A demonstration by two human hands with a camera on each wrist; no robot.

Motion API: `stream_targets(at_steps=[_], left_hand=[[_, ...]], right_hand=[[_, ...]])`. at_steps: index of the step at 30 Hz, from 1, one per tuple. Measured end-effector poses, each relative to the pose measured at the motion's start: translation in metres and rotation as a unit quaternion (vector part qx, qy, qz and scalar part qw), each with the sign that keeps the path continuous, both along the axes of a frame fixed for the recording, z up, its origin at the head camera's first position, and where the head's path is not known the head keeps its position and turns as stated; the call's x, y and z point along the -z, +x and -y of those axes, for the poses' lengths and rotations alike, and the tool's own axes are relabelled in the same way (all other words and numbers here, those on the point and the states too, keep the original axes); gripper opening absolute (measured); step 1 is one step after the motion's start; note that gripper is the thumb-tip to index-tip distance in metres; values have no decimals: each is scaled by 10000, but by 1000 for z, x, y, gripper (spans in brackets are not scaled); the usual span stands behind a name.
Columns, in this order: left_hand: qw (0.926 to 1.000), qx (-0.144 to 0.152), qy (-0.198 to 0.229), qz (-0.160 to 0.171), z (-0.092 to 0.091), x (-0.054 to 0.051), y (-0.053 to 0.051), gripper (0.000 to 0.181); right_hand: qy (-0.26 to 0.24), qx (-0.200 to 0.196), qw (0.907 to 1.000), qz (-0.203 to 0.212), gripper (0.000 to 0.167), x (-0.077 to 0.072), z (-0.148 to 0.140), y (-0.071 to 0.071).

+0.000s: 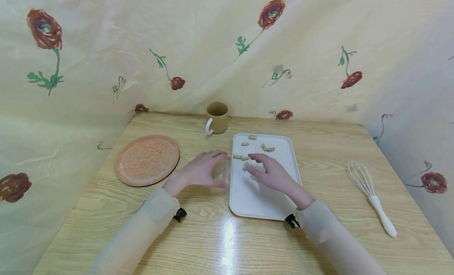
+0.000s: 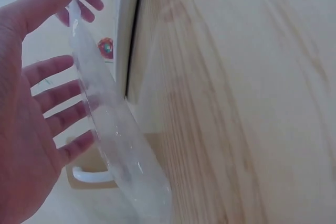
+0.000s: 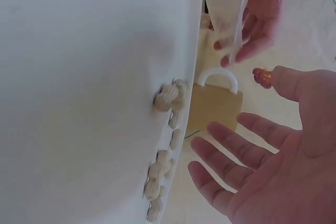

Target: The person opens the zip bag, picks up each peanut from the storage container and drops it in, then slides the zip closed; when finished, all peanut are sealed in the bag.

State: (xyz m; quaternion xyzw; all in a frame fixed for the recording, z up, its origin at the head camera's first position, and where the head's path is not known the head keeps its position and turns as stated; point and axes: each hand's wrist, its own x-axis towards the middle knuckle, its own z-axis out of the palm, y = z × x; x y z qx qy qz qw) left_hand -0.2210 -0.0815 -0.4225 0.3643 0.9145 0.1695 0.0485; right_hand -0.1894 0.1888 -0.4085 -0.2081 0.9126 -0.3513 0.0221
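My left hand (image 1: 203,169) holds a clear, see-through plastic piece (image 1: 221,171), its thumb and fingertips around the edge. In the left wrist view the plastic (image 2: 118,129) looks thin and glossy, like a bag, standing just left of the white tray (image 1: 255,202). Several unshelled peanuts (image 1: 270,149) are scattered over the tray's far half. Above them hovers my right hand (image 1: 271,173), fingers loosely bent and apart. Nothing lies in its grasp in the right wrist view, where peanuts (image 3: 167,97) show beyond the fingertips.
A tan mug (image 1: 220,123) with a white handle stands behind the tray. On the left lies a round orange-patterned mat (image 1: 147,160). A white whisk (image 1: 372,198) rests on the right side of the wooden table (image 1: 198,235). Flowered cloth (image 1: 213,50) hangs behind.
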Motion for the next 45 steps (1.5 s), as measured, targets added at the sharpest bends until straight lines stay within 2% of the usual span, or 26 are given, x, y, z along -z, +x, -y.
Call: stream_targets(at_steps=[4,8,14,18,23,27,32,40,45], left_hand=[[9993,-47,285,-240,-4,-5,1,92],[9976,-122,486,-470,-8,-11,2,90],[9946,-40,835,-612,-17,-12,1,89],[9922,31,984,-760,-24,-12,-1,89],[9911,-3,1042,-833,-31,-13,-1,88],[9914,-57,1063,-757,-35,-14,0,87],[9909,-93,1178,-639,-36,-12,2,87],[9871,-153,1442,-681,-40,-11,2,86],[9815,-366,1704,-792,-45,-15,2,66]], right_hand=[[-439,-84,9988,179,41,-5,5,-4],[-803,-61,9950,590,33,-10,8,-9],[-1535,136,9776,1430,34,-12,17,-15],[-1834,307,9678,1695,31,-15,25,-17],[-2117,400,9622,1665,27,-16,29,-17],[-2290,594,9566,1702,24,-14,30,-19],[-2279,853,9516,1877,22,-12,32,-19],[-2227,800,9544,1822,21,-8,31,-20],[-2217,811,9554,1772,21,-6,31,-21]])
